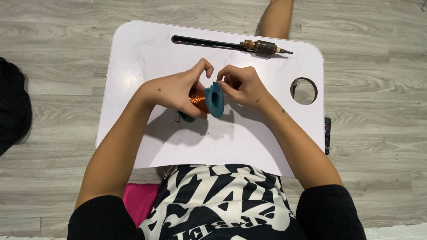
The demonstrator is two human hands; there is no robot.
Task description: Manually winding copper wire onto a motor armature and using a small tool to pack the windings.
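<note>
Floorboards of grey wood (58, 66) lie under everything I see, and a white lap table (147, 58) with a round hole (304, 90) sits across my legs. Along its far edge rests a dark slotted bar (202, 42), touching a motor armature (263, 47) with copper windings. Over the table's middle, my left hand (178, 91) closes around a spool of copper wire (205, 100) with teal flanges, while my right hand (242, 85) pinches at the spool's near flange, fingertips together.
</note>
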